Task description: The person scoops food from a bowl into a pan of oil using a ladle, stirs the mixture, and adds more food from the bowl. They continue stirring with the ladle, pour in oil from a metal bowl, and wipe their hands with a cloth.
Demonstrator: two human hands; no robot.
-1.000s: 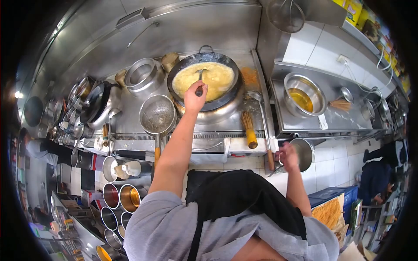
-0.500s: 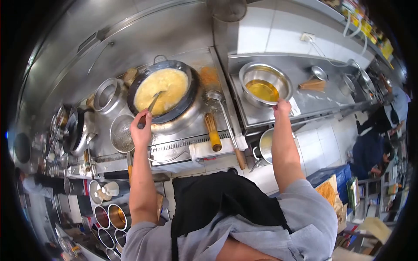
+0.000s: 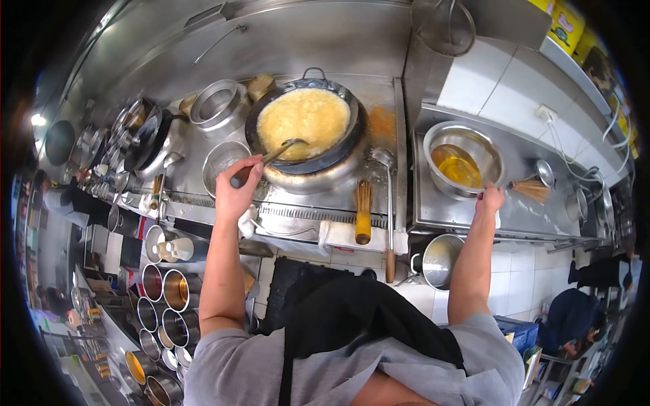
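Overhead, a wok full of a thick yellow mixture is seen seated in the round well of a steel cooking range, where it is kept steady over the burner. The left hand is closed around the dark handle of a ladle, its fingers wrapped fully shut, and the ladle's bowl is dipped into the near edge of the mixture, so the long shaft keeps the hand back from the heat. The right hand is laid on the near rim of a steel bowl of amber oil standing on the side desk; whether its fingers pinch the rim or merely rest there cannot be told. A bamboo wok brush and a second long ladle are laid just beside the wok, within easy reach, and a wire skimmer rests on the range at the left. A smaller brush lies beyond the oil bowl. Round seasoning tins are ranked below the left arm (their contents vary in colour). Yellow packets are shelved at the upper right, but their printing is too small to be read.
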